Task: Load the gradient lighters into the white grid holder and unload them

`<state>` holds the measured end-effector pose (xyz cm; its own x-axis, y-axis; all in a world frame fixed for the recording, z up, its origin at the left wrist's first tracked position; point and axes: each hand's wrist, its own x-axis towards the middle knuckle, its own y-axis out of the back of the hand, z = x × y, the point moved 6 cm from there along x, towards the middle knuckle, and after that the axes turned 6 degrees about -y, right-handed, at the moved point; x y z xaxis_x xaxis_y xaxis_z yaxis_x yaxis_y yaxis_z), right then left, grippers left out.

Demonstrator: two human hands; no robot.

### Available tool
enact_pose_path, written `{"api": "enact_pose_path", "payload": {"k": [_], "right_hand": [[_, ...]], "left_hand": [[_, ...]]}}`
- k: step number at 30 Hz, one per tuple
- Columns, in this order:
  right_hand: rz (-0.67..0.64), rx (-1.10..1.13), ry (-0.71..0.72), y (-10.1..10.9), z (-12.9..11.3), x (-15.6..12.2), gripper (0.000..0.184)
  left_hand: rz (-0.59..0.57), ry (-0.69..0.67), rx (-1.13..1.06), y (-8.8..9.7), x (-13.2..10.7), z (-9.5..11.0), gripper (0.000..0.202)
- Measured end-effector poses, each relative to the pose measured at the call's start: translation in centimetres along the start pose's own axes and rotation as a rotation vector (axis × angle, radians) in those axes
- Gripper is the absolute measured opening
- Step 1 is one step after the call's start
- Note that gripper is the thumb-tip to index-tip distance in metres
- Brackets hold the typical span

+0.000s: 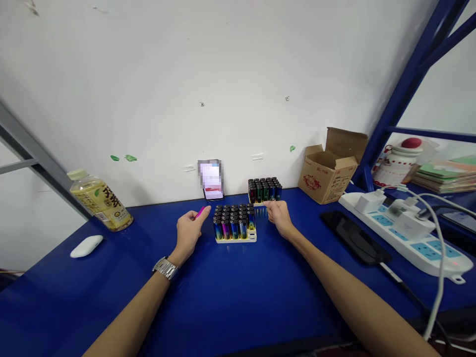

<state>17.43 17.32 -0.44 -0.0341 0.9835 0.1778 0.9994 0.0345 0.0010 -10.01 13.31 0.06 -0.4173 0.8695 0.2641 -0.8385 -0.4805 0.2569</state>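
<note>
A magenta piece (200,212) is gripped by the left hand (189,229), just beside the front rack (235,241), where upright cylinders (233,229) are held everywhere but the near right corner. The right hand (278,216) is curled narrow at the rear rack (258,204); whether anything is pinched there cannot be told. Behind them, a lit phone (211,179) is propped upright on the blue worktop (238,292).

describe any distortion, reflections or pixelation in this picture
Head view: the drink bottle leans outward, probably from wide-angle stretch; head view: the propped phone has a bright, partly pixelated screen; head view: the blue tabletop faintly reflects the rear rack.
</note>
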Motion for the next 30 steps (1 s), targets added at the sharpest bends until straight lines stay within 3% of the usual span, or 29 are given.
{"api": "enact_pose_path", "payload": {"k": [4, 10, 22, 30], "right_hand": [[0.007, -0.031, 0.012, -0.21, -0.18, -0.15, 0.05], [0.145, -0.136, 0.033, 0.34, -0.11, -0.1, 0.04], [0.216, -0.223, 0.066, 0.59, -0.73, -0.32, 0.035], [0.197, -0.276, 0.104, 0.41, -0.95, -0.36, 0.037]], "left_hand": [[-0.021, -0.006, 0.033, -0.07, -0.03, 0.01, 0.051], [-0.029, 0.003, 0.068, -0.07, -0.08, 0.13, 0.052], [-0.029, 0.013, 0.09, -0.04, -0.1, 0.23, 0.052], [-0.037, 0.01, 0.113, -0.07, -0.13, 0.25, 0.053]]}}
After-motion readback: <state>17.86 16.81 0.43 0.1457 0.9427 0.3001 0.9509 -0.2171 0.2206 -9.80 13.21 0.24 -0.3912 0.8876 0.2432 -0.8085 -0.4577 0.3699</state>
